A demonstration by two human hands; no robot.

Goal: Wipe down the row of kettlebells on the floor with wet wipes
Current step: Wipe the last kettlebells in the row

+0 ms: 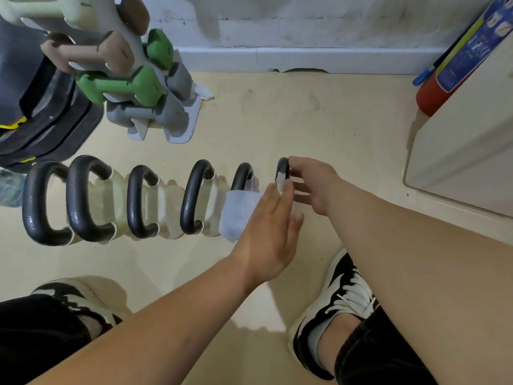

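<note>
Floor (pixel 277 120): wipe (pixel 236 215) under left hand (pixel 266 240).

Six pale kettlebells (pixel 163 209), black handles, row on floor, white wipe (pixel 236 215) over fifth

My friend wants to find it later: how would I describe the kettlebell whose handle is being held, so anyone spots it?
A row of black-handled, pale-bodied kettlebells runs across the cream floor. Follow it to the end nearest the white cabinet: the last kettlebell there. It alone has the right hand gripping its handle; the left hand presses a white wet wipe just beside it.
</note>
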